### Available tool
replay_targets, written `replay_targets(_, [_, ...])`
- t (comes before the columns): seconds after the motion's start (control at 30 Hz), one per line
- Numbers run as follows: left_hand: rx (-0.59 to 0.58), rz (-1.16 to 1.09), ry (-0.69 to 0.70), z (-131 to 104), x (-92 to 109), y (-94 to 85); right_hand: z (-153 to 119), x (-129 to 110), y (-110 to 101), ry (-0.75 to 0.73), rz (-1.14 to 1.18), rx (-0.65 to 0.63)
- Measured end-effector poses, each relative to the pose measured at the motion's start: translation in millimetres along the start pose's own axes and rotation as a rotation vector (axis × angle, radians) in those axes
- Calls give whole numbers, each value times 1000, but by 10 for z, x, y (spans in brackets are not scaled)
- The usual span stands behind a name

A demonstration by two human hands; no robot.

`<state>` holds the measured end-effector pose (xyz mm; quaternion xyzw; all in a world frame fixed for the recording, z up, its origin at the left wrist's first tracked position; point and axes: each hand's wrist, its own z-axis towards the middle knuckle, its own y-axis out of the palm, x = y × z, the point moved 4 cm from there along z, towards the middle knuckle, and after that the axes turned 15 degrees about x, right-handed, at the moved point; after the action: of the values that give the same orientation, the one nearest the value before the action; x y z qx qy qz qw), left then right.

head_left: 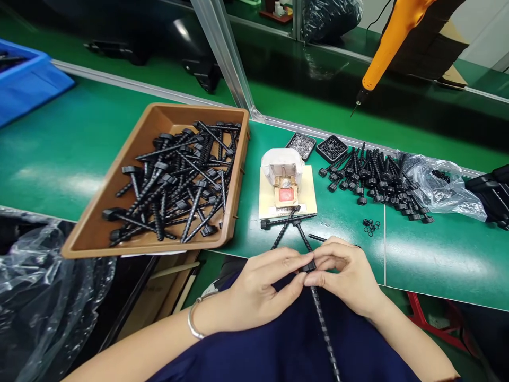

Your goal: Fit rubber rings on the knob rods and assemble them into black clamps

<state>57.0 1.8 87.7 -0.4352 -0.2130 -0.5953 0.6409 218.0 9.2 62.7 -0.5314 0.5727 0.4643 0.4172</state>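
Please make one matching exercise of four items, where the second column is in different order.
1. Brown tray
2. Electric screwdriver
3. Left hand
4. Small rings

A. Black, loose on the green tabletop
B. Silver bracelet at the wrist
C. Contains many black ribbed rods
D. Orange, tip pointing down

Right pairs: 1-C, 2-D, 3-B, 4-A.

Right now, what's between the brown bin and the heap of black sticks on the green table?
The head view shows a white fixture on a yellow board, with two small black trays farther back.
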Motion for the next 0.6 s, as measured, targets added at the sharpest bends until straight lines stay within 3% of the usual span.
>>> replay_targets(0.1, [-25, -8, 27, -12, 12, 15, -4, 9, 10, -4, -4, -25])
replay_targets(0.37, [-96, -79, 64, -28, 11, 19, -122, -93, -73, -573, -214, -27])
replay_targets(0.6, [-83, -106, 56, -38, -14, -14, -156, -30, -109, -647, -205, -50])
